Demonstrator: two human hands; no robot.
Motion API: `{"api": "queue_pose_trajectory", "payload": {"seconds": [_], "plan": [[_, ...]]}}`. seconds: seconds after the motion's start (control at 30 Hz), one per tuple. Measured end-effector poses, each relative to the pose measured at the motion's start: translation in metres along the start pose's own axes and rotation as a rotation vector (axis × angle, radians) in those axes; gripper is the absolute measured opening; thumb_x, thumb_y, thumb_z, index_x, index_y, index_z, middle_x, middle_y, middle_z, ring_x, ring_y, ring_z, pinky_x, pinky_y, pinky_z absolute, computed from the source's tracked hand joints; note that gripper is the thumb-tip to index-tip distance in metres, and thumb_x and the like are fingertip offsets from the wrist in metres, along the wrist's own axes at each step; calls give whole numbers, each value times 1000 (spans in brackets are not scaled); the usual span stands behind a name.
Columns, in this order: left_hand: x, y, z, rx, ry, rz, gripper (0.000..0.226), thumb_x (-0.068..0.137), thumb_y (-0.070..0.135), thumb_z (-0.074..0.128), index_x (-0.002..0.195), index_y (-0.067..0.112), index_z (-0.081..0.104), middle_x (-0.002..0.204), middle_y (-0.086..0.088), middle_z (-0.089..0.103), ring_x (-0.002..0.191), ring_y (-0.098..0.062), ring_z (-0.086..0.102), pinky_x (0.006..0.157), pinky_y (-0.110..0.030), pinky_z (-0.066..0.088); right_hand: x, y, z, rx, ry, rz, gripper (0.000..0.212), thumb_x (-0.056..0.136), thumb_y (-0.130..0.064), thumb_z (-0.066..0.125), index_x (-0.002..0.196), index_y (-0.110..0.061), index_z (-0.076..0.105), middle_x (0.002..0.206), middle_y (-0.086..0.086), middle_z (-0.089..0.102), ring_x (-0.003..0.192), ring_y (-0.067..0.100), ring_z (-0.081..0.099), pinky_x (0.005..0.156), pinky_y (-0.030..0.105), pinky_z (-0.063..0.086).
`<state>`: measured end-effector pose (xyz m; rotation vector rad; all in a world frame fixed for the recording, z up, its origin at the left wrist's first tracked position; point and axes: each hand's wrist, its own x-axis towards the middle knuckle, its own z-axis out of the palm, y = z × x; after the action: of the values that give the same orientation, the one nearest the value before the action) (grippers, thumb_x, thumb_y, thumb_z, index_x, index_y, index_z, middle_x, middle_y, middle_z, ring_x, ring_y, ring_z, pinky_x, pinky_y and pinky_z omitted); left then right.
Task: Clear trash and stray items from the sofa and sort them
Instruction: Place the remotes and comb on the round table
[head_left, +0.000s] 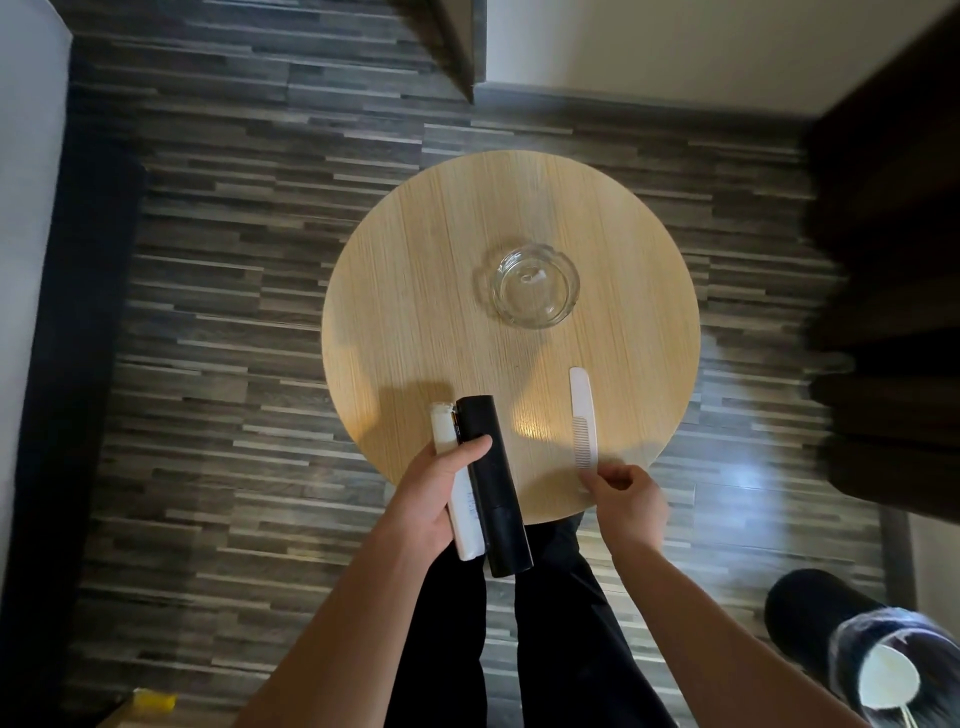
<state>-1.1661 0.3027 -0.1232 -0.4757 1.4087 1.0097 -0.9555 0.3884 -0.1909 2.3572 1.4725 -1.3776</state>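
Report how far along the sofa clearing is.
Done: a white comb lies on the round table, right hand at its near end. In hand: the left hand grips a black remote and a white one. Left: setting those down. The sofa is out of view.

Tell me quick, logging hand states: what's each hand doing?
Left hand: closed around black remote and white remote.
Right hand: pinching white comb end.

White comb (584, 415), black remote (493, 478)
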Motion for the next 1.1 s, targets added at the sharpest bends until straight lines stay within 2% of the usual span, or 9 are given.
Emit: {"api": "queue_pose_trajectory", "payload": {"seconds": [0.1,0.17,0.3,0.4,0.6,0.77,0.87,0.97,1.1], "plan": [[2,1,0,-9,-28,5,37,78,20,83,113,14,72,102,-12,76,95,-30,73,82,-46,59,-9,-8,-5,57,7,26,44,80,-44,81,109,-15,65,101,-1,70,95,22,66,85,41,56],[3,3,2,-13,-41,14,38,78,20,83,114,13,72,104,-12,76,94,-30,74,86,-48,58,-24,-20,-9,77,-29,-51,50,77,-55,80,108,-20,63,101,-3,70,89,13,66,73,30,53],[6,6,8,-43,-60,26,39,81,18,81,117,8,71,111,-20,75,100,-38,73,85,-49,59,-66,-55,-3,56,-378,-247,65,61,-80,73,110,-40,62,100,-19,72,87,-10,66,68,14,49],[8,11,10,-74,-52,26,35,81,16,80,114,7,71,102,-17,75,96,-38,73,86,-51,59,-79,-69,10,-51,-443,-373,50,68,-68,75,107,-38,68,95,-24,73,85,-13,64,64,4,46],[10,16,11,-38,-13,37,35,83,23,80,114,13,69,102,-13,74,95,-32,72,89,-50,56,-74,-75,21,-146,-352,-399,36,73,-57,68,102,-35,72,84,-23,72,80,-16,61,57,-1,41],[16,21,2,-106,120,15,42,84,33,78,115,9,64,89,-10,63,75,-23,66,68,-36,56,-58,-77,30,-139,-186,-373,33,79,-48,75,105,-28,72,99,-12,66,86,6,65,65,9,41],[17,23,-9,-197,184,-8,42,85,34,75,115,8,64,94,-11,62,84,-23,65,74,-38,58,-48,-78,39,-180,-87,-304,25,80,-44,72,98,-28,67,99,-8,56,79,9,61,63,20,42],[17,24,-19,-277,147,1,41,88,33,67,119,6,61,92,-11,60,88,-25,63,77,-40,57,-42,-81,49,-211,-2,-274,22,80,-43,69,89,-26,59,98,-6,52,71,7,57,51,21,35],[18,26,-25,-289,101,15,29,93,27,63,114,6,63,87,-12,63,87,-25,62,87,-43,56,-40,-85,60,-195,82,-250,21,77,-39,68,89,-28,55,94,-6,49,71,5,50,51,20,28]]}}
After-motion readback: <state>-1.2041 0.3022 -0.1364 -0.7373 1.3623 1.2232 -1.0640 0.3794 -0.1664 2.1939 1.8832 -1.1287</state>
